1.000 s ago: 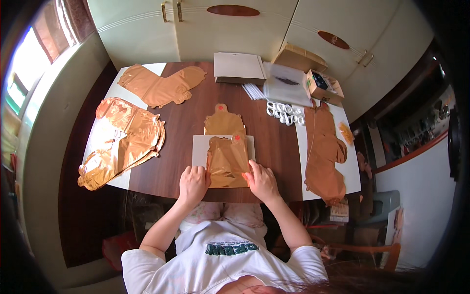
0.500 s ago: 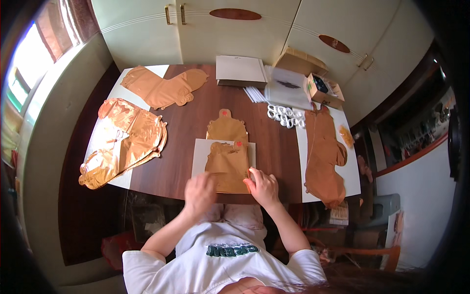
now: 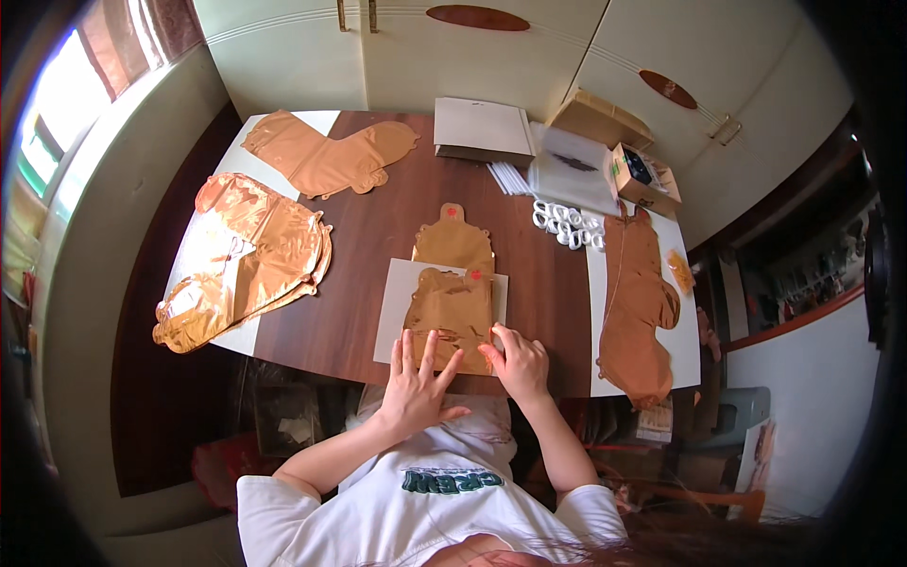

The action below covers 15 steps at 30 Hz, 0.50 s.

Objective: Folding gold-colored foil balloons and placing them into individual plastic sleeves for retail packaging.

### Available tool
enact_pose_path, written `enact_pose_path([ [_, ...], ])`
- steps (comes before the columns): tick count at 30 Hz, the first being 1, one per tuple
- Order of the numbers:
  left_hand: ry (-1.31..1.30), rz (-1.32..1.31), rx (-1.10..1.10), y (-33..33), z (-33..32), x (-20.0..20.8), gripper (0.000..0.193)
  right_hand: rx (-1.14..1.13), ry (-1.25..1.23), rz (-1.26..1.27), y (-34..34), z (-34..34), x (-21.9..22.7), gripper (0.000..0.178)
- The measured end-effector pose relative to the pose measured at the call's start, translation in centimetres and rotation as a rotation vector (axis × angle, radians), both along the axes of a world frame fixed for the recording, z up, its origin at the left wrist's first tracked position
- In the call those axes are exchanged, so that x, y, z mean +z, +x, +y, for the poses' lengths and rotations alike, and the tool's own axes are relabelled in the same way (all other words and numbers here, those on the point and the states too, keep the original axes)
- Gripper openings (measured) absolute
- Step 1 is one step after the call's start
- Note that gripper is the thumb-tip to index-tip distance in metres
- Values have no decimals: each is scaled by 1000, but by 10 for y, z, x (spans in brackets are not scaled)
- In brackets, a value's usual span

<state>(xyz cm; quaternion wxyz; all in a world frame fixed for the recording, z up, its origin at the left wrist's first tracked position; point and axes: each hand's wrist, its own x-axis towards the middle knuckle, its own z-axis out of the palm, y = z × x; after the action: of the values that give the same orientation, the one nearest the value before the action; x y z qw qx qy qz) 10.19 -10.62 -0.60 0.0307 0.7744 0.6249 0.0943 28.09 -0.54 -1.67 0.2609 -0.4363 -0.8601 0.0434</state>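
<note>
A flat, folded gold foil balloon (image 3: pixel 450 312) with a small red mark at its upper right lies over a white card (image 3: pixel 394 298) at the table's near middle. Across the balloon's near end, my left hand (image 3: pixel 416 383) is spread with its fingers apart and fingertips on the foil. My right hand (image 3: pixel 520 364) is curled at the balloon's right edge, thumb and forefinger pinching there; the exact grip is partly hidden. Just beyond the card, another gold foil piece (image 3: pixel 453 242) with a rounded tab and a red mark extends away from me.
Shiny gold foil balloons (image 3: pixel 255 269) lie stacked at left, a matte one (image 3: pixel 331 156) behind them. At right is another flat balloon (image 3: pixel 638 312). White ribbon-like coils (image 3: pixel 567 225), a clear plastic sleeve (image 3: pixel 574 170), a white box (image 3: pixel 484 128) and a small carton (image 3: pixel 647 180) stand far right.
My left hand has opened out and come down onto the balloon's near end. My right hand stays at the right edge. The whole view has shifted slightly.
</note>
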Motion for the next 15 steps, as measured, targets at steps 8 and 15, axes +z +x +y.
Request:
enact_pose_path([
  [8,-30,6,36,1,0,2,94,68,-46,-6,4,-4,11,69],
  [15,2,13,89,3,1,2,99,48,-37,-32,7,-2,2,69],
])
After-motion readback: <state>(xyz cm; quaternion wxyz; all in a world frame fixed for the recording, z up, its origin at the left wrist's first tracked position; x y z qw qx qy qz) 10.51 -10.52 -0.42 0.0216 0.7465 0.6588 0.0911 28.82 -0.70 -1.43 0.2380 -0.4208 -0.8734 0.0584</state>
